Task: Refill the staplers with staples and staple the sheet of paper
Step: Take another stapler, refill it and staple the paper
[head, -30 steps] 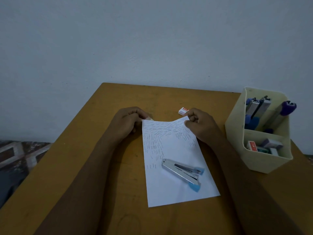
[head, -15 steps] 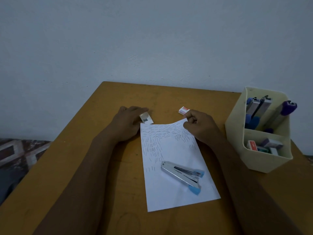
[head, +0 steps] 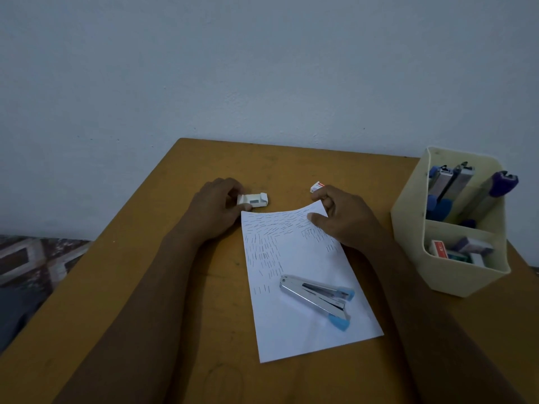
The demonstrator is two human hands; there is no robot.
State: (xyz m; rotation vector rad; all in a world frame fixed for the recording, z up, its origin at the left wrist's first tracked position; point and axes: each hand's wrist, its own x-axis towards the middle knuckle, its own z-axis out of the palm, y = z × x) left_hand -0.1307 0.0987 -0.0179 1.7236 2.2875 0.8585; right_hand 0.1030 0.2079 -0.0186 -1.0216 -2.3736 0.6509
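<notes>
The stapler (head: 316, 300) is lying splayed open on the near half of the sheet of paper (head: 291, 330) — parked there, I'd say, waiting for a fresh strip. Just past the sheet's far edge, the left hand (head: 215, 211) is holding the opened staple box (head: 253, 199) on the table (head: 145, 287), fingers curled round its left end. The right hand (head: 347, 220) is pinching the sheet's far right corner between thumb and fingers, lifting it slightly — probably steadying the page. Spare staplers are standing in the holder (head: 455, 275) at right.
</notes>
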